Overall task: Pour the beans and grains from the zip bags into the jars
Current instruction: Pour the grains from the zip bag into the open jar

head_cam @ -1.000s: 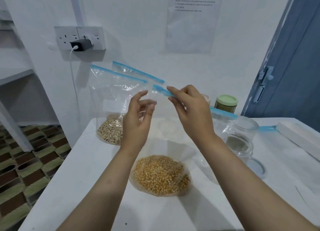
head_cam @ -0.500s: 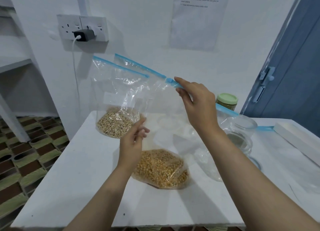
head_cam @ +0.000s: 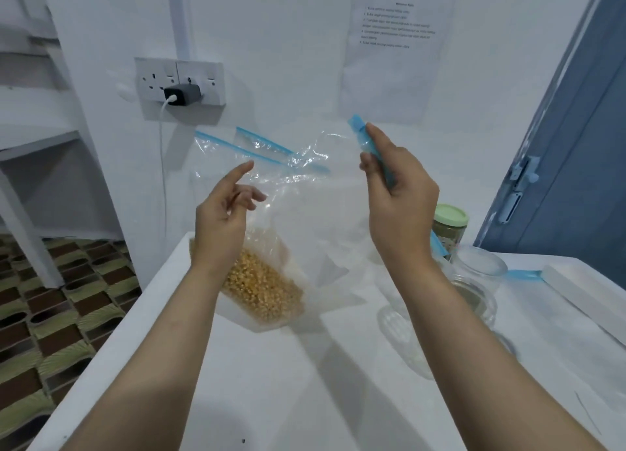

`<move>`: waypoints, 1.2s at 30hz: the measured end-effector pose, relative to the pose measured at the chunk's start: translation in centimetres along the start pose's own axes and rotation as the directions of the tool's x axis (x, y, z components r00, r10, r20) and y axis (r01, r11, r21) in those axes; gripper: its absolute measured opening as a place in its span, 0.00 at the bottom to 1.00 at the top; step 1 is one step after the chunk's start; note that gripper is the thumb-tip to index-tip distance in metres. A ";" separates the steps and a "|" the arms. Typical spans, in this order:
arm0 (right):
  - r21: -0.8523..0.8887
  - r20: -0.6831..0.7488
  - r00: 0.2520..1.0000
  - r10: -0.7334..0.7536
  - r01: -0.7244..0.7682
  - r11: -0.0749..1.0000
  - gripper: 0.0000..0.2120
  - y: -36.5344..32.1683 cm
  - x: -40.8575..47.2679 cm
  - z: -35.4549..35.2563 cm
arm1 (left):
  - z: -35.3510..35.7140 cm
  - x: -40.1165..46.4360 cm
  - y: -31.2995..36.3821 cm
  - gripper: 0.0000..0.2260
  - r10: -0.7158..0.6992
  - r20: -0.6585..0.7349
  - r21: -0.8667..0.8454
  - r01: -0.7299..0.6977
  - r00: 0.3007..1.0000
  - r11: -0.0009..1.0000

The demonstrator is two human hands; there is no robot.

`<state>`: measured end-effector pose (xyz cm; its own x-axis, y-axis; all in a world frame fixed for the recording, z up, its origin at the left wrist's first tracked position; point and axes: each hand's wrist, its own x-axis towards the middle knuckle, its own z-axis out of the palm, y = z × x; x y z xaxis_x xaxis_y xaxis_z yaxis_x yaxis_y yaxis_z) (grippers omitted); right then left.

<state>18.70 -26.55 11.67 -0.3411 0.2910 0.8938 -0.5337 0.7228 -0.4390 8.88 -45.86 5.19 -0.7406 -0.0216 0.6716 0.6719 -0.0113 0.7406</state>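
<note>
The blue zip strip (head_cam: 371, 152) of the corn bag (head_cam: 271, 247) is pinched in the right hand (head_cam: 398, 193), fingers and thumb curled round it, held up above the white table (head_cam: 271, 383). The bag is hung tilted from that grip, its clear plastic stretched down and to the left, with the yellow corn kernels (head_cam: 262, 286) gathered in the bottom corner, which is seen against the table's far left part; whether it is touching the tabletop cannot be told. The left hand (head_cam: 225, 213) is held open beside the bag's left side, index finger extended, other fingers loosely curled, nothing gripped; contact with the plastic cannot be confirmed. The kernels are located below and just right of the left wrist, well below the right hand. Two more zip bags (head_cam: 244, 152) with blue strips are propped against the wall behind the left hand. An open clear glass jar (head_cam: 481, 281) is placed to the right of the right forearm, partly hidden by it, with a green-lidded jar (head_cam: 450, 227) behind it. A white box (head_cam: 582, 291) is seen at the table's right edge.
</note>
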 end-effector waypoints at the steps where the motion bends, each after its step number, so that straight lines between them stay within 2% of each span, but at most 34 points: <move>1: 0.005 -0.006 1.000 0.014 -0.014 1.000 0.16 0.0 -0.3 0.3 | -0.5 0.3 -0.1 0.24 -0.001 0.022 0.013 0.000 1.000 1.000; 4: 0.012 0.010 0.998 0.069 -0.069 0.998 0.16 0.5 -1.7 1.2 | -1.5 -0.2 -1.2 0.23 -0.052 0.064 0.055 0.048 0.997 0.997; 7: 0.003 0.033 0.994 0.103 -0.103 0.995 0.16 1.2 -3.5 2.0 | -1.6 -1.6 -2.7 0.18 -0.124 0.045 0.082 0.120 0.991 0.989; 14: -0.030 0.009 0.987 0.160 -0.159 0.987 0.15 1.9 -3.7 2.5 | -2.4 -3.2 -4.0 0.09 -0.153 0.052 0.264 0.134 0.987 0.955; 17: -0.030 0.016 0.982 0.190 -0.190 0.981 0.15 2.5 -3.6 2.4 | -3.7 -5.1 -5.4 0.10 -0.098 0.027 0.328 0.084 0.995 0.941; 19: -0.015 0.016 0.976 0.216 -0.215 0.976 0.15 2.9 -3.7 2.1 | -4.5 -6.2 -6.2 0.12 -0.110 0.011 0.361 0.099 0.994 0.927; 24: -0.021 -0.005 0.963 0.268 -0.268 0.963 0.15 3.5 -4.4 1.1 | -4.7 -6.3 -6.1 0.14 -0.165 -0.010 0.326 0.159 0.986 0.932; 27: -0.028 -0.016 0.955 0.295 -0.296 0.955 0.15 3.7 -4.8 0.3 | -4.6 -5.5 -5.5 0.12 -0.223 -0.030 0.261 0.223 0.974 0.939; 36: 0.032 -0.062 0.947 0.315 -0.314 0.949 0.17 2.9 -6.8 -1.8 | -3.4 -3.2 -5.7 0.08 -0.248 -0.009 0.199 0.245 0.969 0.949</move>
<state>20.81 -25.31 4.47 -0.4430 0.5424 0.7139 -0.4238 0.5750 -0.6999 7.40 -49.11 -1.25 -0.8840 -0.0272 0.4666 0.4545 0.1828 0.8718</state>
